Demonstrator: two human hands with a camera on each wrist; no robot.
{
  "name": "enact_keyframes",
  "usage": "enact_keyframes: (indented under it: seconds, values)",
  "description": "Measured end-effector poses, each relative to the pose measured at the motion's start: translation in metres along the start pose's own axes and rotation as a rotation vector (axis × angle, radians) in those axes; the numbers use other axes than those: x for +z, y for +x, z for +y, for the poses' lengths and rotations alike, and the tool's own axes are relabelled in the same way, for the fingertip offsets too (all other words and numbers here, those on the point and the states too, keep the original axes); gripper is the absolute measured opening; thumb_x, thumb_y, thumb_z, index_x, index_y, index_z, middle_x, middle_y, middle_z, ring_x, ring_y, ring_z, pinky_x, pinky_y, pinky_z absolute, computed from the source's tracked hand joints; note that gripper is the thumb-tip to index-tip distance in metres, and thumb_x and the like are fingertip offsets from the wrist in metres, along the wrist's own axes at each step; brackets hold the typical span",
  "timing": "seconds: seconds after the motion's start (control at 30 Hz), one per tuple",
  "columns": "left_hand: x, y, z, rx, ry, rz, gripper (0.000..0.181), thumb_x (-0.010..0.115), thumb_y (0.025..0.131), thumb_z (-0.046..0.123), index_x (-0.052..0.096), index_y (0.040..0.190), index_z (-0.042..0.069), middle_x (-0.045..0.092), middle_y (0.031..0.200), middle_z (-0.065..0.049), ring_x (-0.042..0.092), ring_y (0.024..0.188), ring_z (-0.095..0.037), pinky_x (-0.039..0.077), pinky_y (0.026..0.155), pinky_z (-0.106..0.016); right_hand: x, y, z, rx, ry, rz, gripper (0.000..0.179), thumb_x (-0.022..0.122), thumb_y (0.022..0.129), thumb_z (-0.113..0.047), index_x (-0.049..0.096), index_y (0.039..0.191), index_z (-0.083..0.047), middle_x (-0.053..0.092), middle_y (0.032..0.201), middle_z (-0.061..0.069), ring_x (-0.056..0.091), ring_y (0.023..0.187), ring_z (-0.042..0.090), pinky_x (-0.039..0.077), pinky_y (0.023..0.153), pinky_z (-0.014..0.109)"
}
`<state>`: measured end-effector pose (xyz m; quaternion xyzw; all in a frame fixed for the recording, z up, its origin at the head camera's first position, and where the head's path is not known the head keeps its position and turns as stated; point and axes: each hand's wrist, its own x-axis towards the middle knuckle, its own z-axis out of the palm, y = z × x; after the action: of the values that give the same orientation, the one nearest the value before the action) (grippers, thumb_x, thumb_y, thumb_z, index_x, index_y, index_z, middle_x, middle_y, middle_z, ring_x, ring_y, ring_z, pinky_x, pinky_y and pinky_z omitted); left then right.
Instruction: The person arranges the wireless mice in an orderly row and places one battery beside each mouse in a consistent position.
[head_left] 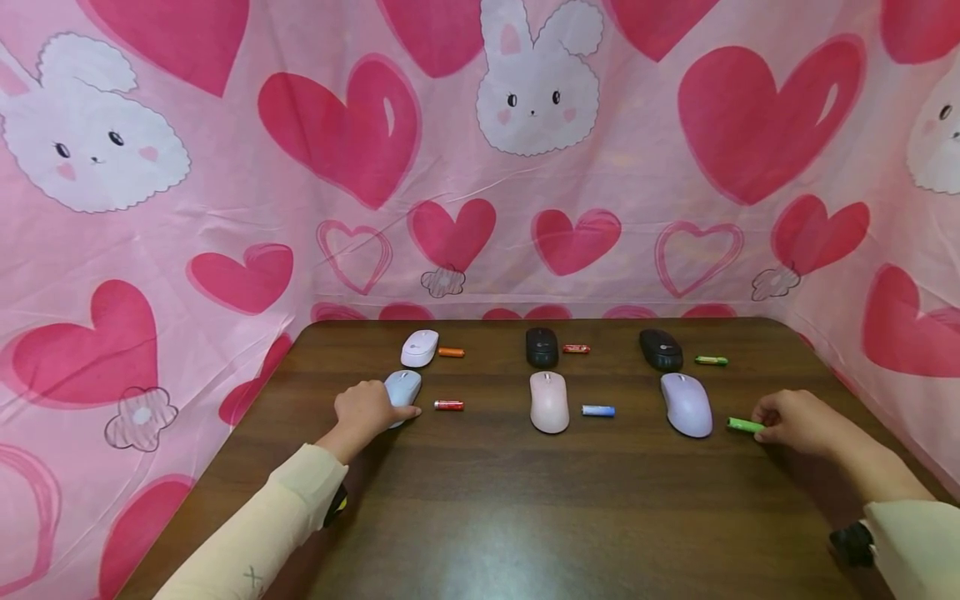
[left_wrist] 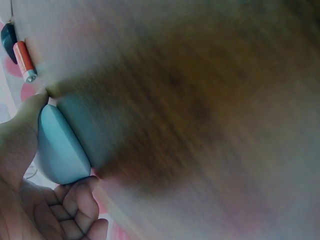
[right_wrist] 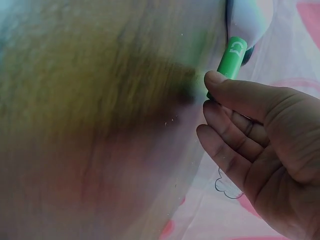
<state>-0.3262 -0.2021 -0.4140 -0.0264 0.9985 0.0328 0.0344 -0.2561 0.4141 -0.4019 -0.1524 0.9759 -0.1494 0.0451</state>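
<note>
My left hand (head_left: 367,414) grips a light blue computer mouse (head_left: 406,387) at the left of the table, thumb on one side and curled fingers on the other. In the left wrist view the same mouse (left_wrist: 61,147) lies between thumb and fingers. A red battery (head_left: 449,406) lies just right of that hand. On the far right, my right hand (head_left: 797,422) pinches one end of a green battery (head_left: 744,425) between thumb and fingertips. The battery's free end points toward a lavender mouse (head_left: 686,406), apart from it.
A pink mouse (head_left: 550,402) and a blue battery (head_left: 598,411) lie mid-table. Behind stand a white mouse (head_left: 419,348), two black mice (head_left: 542,347), an orange battery (head_left: 452,352), a red battery (head_left: 576,349) and a green-yellow battery (head_left: 711,361). Heart-patterned cloth (head_left: 517,183) surrounds the wooden table (head_left: 480,500).
</note>
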Motion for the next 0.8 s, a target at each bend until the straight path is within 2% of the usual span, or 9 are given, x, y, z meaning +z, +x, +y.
enact_keyframes:
  seconds: [0.3, 0.5, 0.8]
  values:
    - [-0.001, -0.001, 0.001, 0.003, -0.002, 0.003, 0.082, 0.070, 0.067, 0.074, 0.064, 0.092, -0.004, 0.059, 0.074, -0.013, 0.054, 0.061, -0.027, 0.047, 0.055, -0.041, 0.000, 0.007, 0.001, 0.000, -0.008, -0.015, 0.019, 0.081, 0.073, -0.008, 0.062, 0.076, -0.010, 0.058, 0.072, -0.006, 0.051, 0.067, 0.012, 0.043, 0.061, 0.036]
    - [-0.002, -0.001, 0.001, 0.001, -0.004, -0.007, 0.082, 0.070, 0.067, 0.073, 0.064, 0.093, -0.004, 0.058, 0.073, -0.013, 0.053, 0.061, -0.026, 0.047, 0.054, -0.040, -0.003, 0.012, 0.001, 0.013, 0.002, -0.053, 0.019, 0.081, 0.073, -0.007, 0.062, 0.077, -0.008, 0.061, 0.074, -0.003, 0.054, 0.069, 0.015, 0.046, 0.064, 0.039]
    - [-0.003, -0.001, 0.001, -0.006, 0.001, -0.013, 0.082, 0.070, 0.067, 0.074, 0.064, 0.094, -0.004, 0.058, 0.074, -0.013, 0.053, 0.061, -0.026, 0.047, 0.055, -0.040, -0.003, 0.016, -0.002, -0.012, -0.010, -0.073, 0.019, 0.081, 0.073, -0.007, 0.063, 0.077, -0.009, 0.060, 0.074, -0.004, 0.054, 0.069, 0.015, 0.046, 0.064, 0.039]
